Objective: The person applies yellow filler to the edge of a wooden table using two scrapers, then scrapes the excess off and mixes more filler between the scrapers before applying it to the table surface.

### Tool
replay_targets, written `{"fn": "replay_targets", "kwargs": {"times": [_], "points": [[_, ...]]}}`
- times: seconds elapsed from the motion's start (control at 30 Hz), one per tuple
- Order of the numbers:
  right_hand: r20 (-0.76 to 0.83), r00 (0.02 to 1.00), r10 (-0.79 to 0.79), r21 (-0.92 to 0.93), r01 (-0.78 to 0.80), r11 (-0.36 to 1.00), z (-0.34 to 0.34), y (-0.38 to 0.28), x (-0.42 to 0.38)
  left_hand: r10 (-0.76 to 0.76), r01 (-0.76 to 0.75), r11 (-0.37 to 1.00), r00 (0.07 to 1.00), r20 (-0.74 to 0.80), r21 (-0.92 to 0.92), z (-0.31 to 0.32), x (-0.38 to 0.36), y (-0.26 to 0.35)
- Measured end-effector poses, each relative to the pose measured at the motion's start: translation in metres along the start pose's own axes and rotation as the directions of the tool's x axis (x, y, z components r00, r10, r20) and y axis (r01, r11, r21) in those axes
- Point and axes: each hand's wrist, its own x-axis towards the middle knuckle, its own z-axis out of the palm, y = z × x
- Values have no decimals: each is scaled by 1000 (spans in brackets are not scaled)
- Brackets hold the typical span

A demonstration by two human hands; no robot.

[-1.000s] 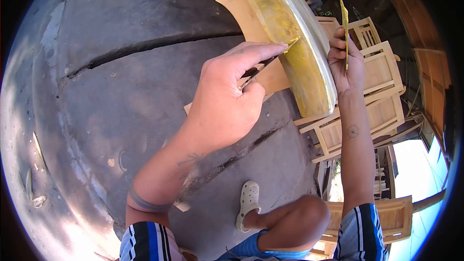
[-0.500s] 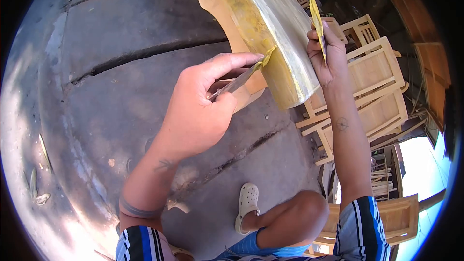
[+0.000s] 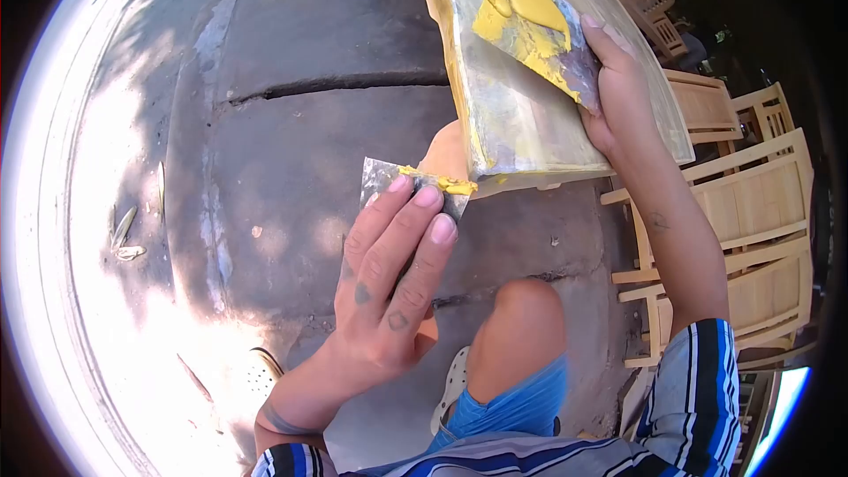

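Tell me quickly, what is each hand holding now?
Left hand: closed on a small putty knife with yellow filler at its edge.
Right hand: closed on a metal plate loaded with yellow filler.

Cracked concrete floor [image 3: 300, 168]; dry leaves [image 3: 124, 234] at left; sandal [image 3: 452, 384] on it

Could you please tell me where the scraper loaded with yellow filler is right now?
In the head view the loaded scraper sits upper right, held by the right hand flat against the wooden panel.

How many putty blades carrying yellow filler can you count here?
2: one blade under the left hand, bottom of the board; one in the right hand, against the board's face.
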Motion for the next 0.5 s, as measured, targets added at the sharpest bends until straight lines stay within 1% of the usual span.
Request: {"fn": "replay_targets", "kwargs": {"times": [0.07, 0.17, 0.2, 0.3, 0.37, 0.43, 0.5], "points": [[21, 1000, -4, 32, 4, 999, 5, -3, -5, -28, 30, 970, 1000, -13, 240, 13, -4, 19], [59, 998, 16, 39, -19, 999, -1, -2, -1, -20, 72, 895, 992, -122, 440, 39, -13, 38], [71, 997, 19, 44, -22, 999, -2, -1, 0, -69, 146, 888, 980, -186, 437, 49, -15, 44], [96, 995, 30, 60, -36, 998, 0, 1, 0, -89, 170, 816, 981, -170, 553, 62, -16, 48], [98, 994, 41, 52, -47, 998, -2, 1, 5, -79, 195, 774, 973, -215, 602, 69, -13, 47], [132, 991, 34, 74, -44, 996, 0, 0, 6, -61, 220, 734, 963, -261, 642, 73, -7, 48], [165, 986, 31, 72, -43, 996, 1, 1, 8, -65, 242, 686, 960, -273, 686, 77, -4, 52]]}}
